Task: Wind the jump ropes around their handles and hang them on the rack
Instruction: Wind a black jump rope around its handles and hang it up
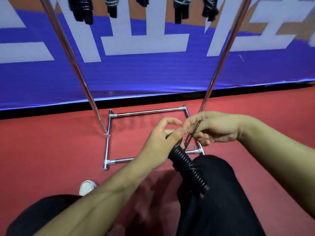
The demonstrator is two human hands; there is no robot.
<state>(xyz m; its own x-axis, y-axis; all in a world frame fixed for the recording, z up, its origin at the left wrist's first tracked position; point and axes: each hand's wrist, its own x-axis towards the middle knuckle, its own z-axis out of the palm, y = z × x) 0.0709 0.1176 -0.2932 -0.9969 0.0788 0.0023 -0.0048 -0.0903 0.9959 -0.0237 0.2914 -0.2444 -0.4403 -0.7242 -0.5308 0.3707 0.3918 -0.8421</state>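
Note:
A black jump rope [185, 166] is wound in tight coils around its handles and slants down across my right knee. My left hand [162, 138] grips the upper end of the bundle, thumb on top. My right hand [213, 128] pinches the loose end of the rope [193, 133], a thin black strand stretched up from the coils. The chrome rack [109, 142] stands right in front, its two poles rising out of view. Several wound black ropes [81, 9] hang along the top edge, only their lower ends visible.
The rack's square base frame lies on the red floor [51, 150]. A blue banner with white characters [153, 68] runs behind it. My black trousers [221, 201] fill the lower view, and a white shoe [87, 186] shows at lower left.

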